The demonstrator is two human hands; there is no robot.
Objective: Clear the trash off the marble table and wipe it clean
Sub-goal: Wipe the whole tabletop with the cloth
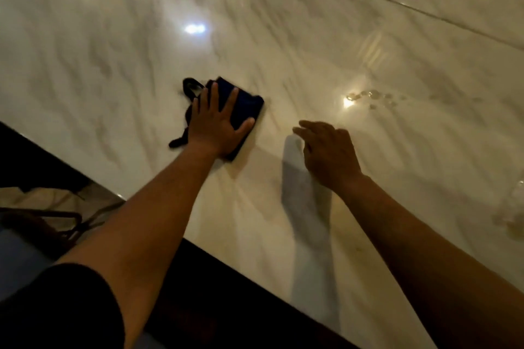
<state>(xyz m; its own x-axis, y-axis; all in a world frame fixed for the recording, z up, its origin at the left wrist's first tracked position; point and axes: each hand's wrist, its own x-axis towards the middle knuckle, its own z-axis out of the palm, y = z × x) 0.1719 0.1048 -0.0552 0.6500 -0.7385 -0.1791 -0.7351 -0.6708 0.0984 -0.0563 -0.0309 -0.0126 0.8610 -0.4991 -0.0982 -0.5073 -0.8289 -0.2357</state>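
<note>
From the head view, the left hand [217, 119] lies flat with fingers spread, pressing a folded dark blue cloth [243, 106] onto the glossy white marble table [119, 45]. The right hand [326, 150] hovers beside it, fingers relaxed, holding nothing. Clear water droplets [374, 98] sit farther right.

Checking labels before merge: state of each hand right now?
Left hand: open, fingers spread flat, pressing the dark blue cloth onto the marble table.
Right hand: open, fingers relaxed, holding nothing.
</note>
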